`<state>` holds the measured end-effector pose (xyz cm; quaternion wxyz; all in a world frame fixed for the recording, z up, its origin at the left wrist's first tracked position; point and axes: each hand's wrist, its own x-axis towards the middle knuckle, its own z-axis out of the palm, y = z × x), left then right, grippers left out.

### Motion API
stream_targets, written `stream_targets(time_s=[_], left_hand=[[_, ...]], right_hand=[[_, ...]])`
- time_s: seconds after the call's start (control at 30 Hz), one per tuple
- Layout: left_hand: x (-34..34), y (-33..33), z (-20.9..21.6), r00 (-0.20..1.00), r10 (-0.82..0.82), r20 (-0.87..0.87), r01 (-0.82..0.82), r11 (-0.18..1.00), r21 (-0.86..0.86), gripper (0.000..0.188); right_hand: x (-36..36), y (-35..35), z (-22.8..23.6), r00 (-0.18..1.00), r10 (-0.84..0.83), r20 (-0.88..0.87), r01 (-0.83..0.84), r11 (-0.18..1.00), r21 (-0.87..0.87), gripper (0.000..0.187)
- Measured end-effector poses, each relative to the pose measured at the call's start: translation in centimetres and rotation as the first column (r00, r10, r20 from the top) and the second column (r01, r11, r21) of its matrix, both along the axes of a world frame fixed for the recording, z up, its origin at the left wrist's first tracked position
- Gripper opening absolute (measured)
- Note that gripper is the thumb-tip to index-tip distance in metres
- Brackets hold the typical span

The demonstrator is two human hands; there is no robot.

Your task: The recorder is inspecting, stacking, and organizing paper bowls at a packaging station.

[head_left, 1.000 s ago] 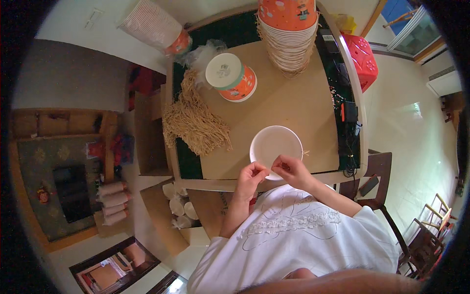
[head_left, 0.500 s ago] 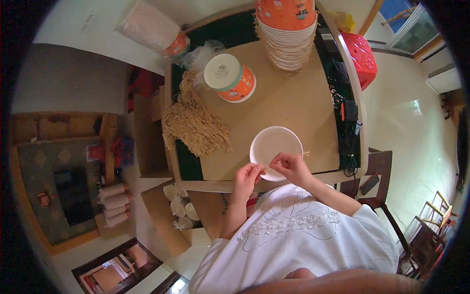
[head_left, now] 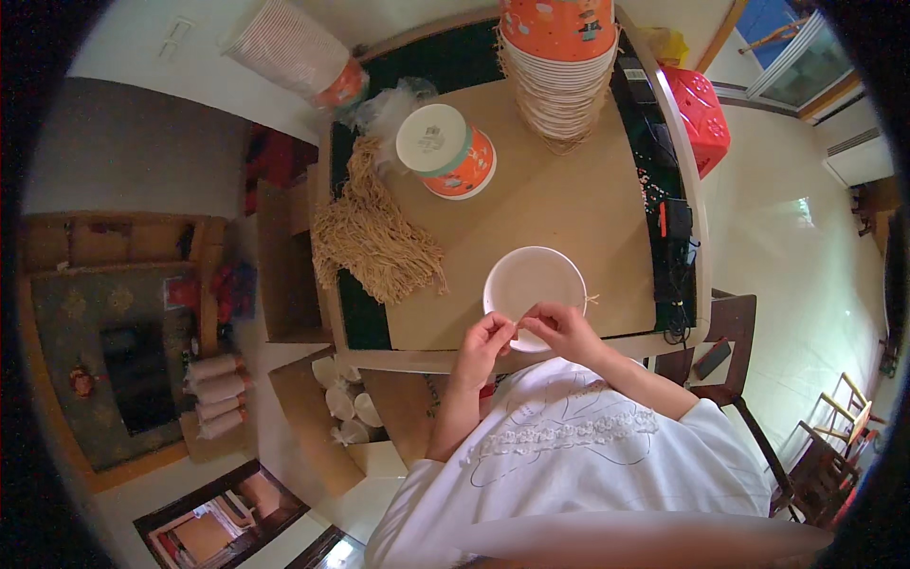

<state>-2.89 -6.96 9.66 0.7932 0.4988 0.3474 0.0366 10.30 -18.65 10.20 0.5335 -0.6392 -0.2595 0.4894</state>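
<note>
A round white paper bucket (head_left: 536, 273) stands at the table's near edge, its inside facing up. At its right rim, short ends of a tan cord (head_left: 592, 299) stick out. My left hand (head_left: 484, 347) is at the near left rim, thumb and fingers pinched on a thin cord end. Right beside it, my right hand (head_left: 563, 332) pinches the same spot over the near rim. The fingertips almost meet, and the cord between them is small and partly hidden. A bundle of tan cords (head_left: 379, 242) lies on the left of the table.
An upturned orange-and-white bucket (head_left: 462, 169) stands behind the bundle, near clear plastic wrap (head_left: 389, 106). A tall stack of corded buckets (head_left: 559, 90) rises at the back. A black adapter (head_left: 675, 218) and cables lie along the right edge; a red stool (head_left: 695, 119) is beyond.
My hands have drawn closer together at the near rim, the left shifting slightly right and the right slightly down. The bucket stays in about the same place.
</note>
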Motion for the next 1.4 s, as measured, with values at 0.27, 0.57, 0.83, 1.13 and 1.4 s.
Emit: stream_targets(time_s=[0.27,0.57,0.83,1.13,1.4], left_hand=[[0.0,0.0,0.4,0.998,-0.018,-0.057,0.036,0.941,0.337,0.005],[0.2,-0.1,-0.1,0.998,-0.039,-0.053,0.032,0.991,-0.13,0.016],[0.4,0.1,0.4,0.996,0.001,-0.095,0.001,1.0,0.022,0.008],[-0.1,0.6,-0.4,0.999,0.001,-0.047,0.003,0.997,0.081,0.004],[0.2,0.5,-0.1,0.997,0.046,-0.062,-0.031,0.974,0.224,0.006]], right_hand=[[-0.2,0.1,-1.8,0.981,-0.008,-0.193,0.022,0.997,0.07,0.015],[0.1,0.1,0.4,0.99,0.014,0.142,-0.024,0.998,0.066,0.011],[0.1,0.3,-0.8,0.998,0.022,0.053,-0.024,0.999,0.042,0.012],[0.0,0.5,-2.0,0.999,0.017,-0.05,-0.015,0.999,0.051,0.013],[0.1,0.7,-2.6,0.982,0.037,-0.187,-0.032,0.999,0.03,0.011]])
